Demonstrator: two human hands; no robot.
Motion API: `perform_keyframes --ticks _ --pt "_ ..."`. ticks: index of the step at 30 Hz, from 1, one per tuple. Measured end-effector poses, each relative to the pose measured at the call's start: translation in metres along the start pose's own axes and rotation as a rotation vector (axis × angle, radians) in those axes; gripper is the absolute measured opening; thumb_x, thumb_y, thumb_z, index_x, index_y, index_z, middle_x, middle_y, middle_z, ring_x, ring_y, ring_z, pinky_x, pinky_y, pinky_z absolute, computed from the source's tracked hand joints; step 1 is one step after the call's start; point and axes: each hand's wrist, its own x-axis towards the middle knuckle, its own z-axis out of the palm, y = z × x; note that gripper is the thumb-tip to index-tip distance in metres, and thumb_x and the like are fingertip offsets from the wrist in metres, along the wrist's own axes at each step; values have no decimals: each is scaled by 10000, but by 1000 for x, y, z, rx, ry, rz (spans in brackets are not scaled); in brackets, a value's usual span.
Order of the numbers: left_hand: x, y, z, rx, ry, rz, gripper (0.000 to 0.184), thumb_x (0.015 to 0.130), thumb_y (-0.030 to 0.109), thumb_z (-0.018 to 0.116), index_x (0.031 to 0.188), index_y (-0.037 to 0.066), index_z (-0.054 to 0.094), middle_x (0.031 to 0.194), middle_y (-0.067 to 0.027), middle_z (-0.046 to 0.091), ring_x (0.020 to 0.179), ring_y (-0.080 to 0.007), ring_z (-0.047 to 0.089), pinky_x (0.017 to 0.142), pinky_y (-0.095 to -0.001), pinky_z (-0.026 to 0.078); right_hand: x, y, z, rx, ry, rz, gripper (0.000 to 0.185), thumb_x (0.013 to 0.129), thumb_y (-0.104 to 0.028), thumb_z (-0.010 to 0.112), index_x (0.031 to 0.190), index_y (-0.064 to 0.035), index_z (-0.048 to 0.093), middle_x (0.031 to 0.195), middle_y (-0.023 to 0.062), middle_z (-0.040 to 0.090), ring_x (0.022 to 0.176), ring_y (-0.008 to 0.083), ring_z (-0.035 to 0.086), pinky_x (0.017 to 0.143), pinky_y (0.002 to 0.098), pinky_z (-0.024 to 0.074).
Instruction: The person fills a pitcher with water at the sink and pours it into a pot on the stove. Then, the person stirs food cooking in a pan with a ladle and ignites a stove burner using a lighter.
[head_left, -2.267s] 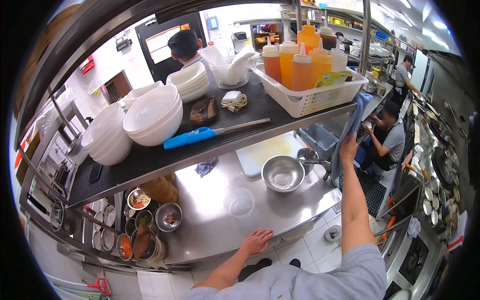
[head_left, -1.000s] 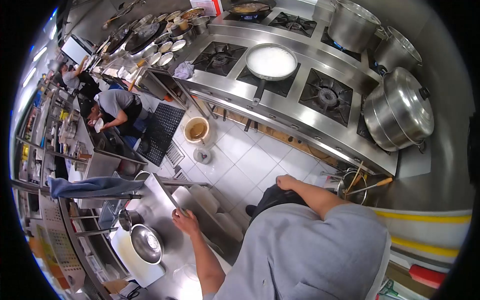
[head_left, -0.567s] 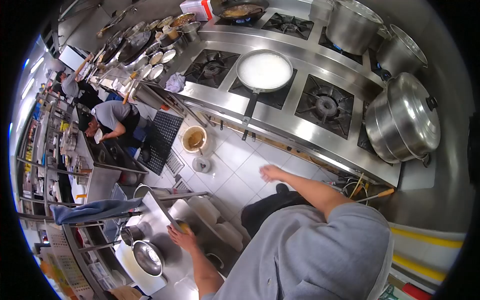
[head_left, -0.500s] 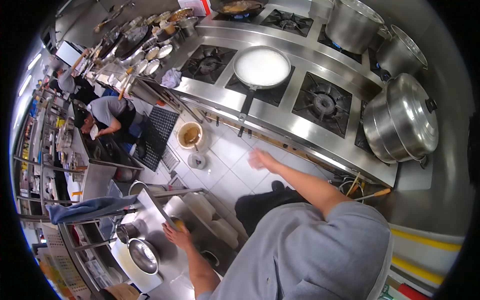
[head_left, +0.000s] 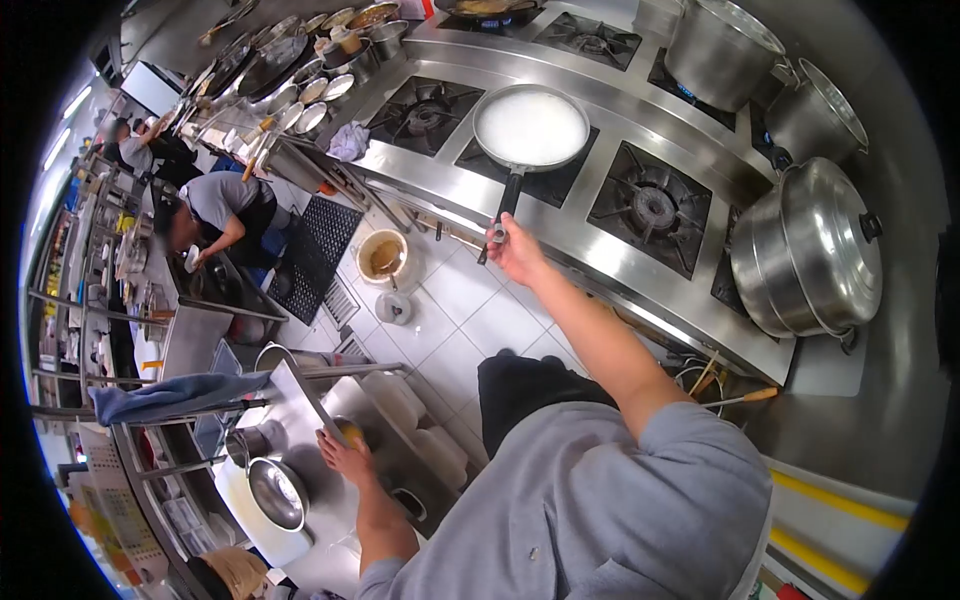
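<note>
A frying pan [head_left: 532, 163] with white, foamy contents sits over a burner of the stove [head_left: 630, 255], its black handle pointing toward me. My right hand [head_left: 518, 255] is closed around the end of that handle. On the other side, my left hand [head_left: 347, 458] rests on the edge of a steel counter [head_left: 325, 520], fingers stretched out and holding nothing. Close by on this counter are a shiny metal bowl [head_left: 278, 495] and a small metal pot [head_left: 247, 442], with a white cutting board [head_left: 265, 530] beneath or beside them.
Large pots [head_left: 720, 55] and a lidded steamer [head_left: 810, 250] stand at the right of the stove. A bucket [head_left: 382, 257] is on the tiled floor. Farther left, a co-worker [head_left: 215, 210] bends over a counter. A blue cloth [head_left: 175, 397] hangs over a rail.
My right hand has moved forward from open space above the floor and taken hold of the pan handle. My left hand stays at the counter edge.
</note>
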Motion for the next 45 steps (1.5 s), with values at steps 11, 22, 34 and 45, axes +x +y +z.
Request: perform_keyframes --ticks 11,22,34,45 --pt "0 -10 4 -13 15 14 759 787 327 615 1454 135 309 1509 -94 311 1355 -334 326 1085 -514 272 -29 -19 -15 -53 71 -72 320 998 -397 460 1094 -92 471 656 -1 455 516 78 381 467 242 331" --pt "1 4 -5 15 -86 -104 826 747 260 677 1467 157 285 1526 -68 280 1357 -313 330 1099 -483 286 -101 84 -152 -931 -153 543 792 897 -748 246 1286 -124 539 1036 134 661 807 200 639 662 347 503" --pt "-2 -1 5 -49 18 -95 752 751 233 665 1425 113 354 1493 -108 341 1363 -313 326 1103 -471 274 -179 45 -380 -1998 269 516 531 873 -428 491 1142 7 633 1205 235 601 1121 363 586 966 458 458" --pt "-3 -8 2 -84 7 -108 728 728 253 607 1403 120 370 1499 -127 326 1377 -313 305 1121 -485 244 -159 91 -317 -1806 -58 698 411 905 -424 515 991 -46 653 948 154 667 864 208 637 695 342 549"
